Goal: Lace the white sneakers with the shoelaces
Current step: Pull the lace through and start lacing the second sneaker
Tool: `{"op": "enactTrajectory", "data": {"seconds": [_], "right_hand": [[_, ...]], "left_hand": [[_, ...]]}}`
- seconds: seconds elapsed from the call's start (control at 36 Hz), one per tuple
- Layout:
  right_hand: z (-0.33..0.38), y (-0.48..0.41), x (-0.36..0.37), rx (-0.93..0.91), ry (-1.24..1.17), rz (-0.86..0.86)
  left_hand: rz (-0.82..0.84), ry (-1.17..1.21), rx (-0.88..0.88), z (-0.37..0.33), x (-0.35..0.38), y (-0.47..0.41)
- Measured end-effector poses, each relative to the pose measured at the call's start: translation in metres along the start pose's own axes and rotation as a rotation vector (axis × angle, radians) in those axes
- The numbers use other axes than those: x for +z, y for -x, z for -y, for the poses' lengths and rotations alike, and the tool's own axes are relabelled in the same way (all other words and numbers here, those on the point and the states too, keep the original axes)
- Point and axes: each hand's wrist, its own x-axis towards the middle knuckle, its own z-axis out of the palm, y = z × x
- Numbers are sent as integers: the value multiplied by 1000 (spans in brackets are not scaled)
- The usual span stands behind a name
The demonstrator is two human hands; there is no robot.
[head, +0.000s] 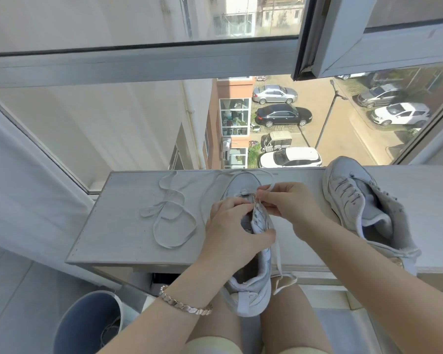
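A white sneaker (251, 290) lies toe-away on the grey ledge (118, 226), its heel hanging over the near edge above my knees. My left hand (230, 231) grips its upper by the eyelet row. My right hand (292, 203) pinches a white shoelace (278, 254) at the eyelets; the lace trails over the toe and hangs down by the heel. A second white shoelace (174, 221) lies loose in loops on the ledge to the left. The other white sneaker (361, 200) lies on its side at the right, unlaced.
An open window gives onto a street with parked cars far below, just beyond the ledge's far edge. A grey bin (87, 323) stands on the floor at lower left. A white curtain (16, 187) hangs at the left. My bare knees sit under the ledge's front.
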Motion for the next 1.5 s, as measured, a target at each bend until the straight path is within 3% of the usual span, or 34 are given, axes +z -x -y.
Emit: {"op": "enactTrajectory", "data": {"seconds": [0.28,0.5,0.64,0.81,1.17,1.25,1.31,1.36,1.42,1.5], "right_hand": [[-12,3,4,-52,17,-112],[-5,3,1,138,-149,-74],[-1,-1,-1,165,-70,-40],[-5,-2,1,-33,286,-83],[-12,1,-13,24,156,181],[-18,1,-15,-116,349,37],[-19,1,-20,-356,557,-27],[-13,1,-25,-561,705,120],[-4,-1,-26,-615,832,325],[9,-8,-27,-670,990,426]], "left_hand": [[9,14,-16,-3,-2,1],[8,34,-15,-3,-2,1],[7,29,-7,-2,-1,2],[9,16,-9,-2,-1,1],[4,25,-4,2,-1,-1],[2,23,4,3,-1,0],[3,29,9,4,0,0],[-3,34,19,4,0,0],[-6,33,27,4,0,0],[-4,33,31,3,0,0]]}}
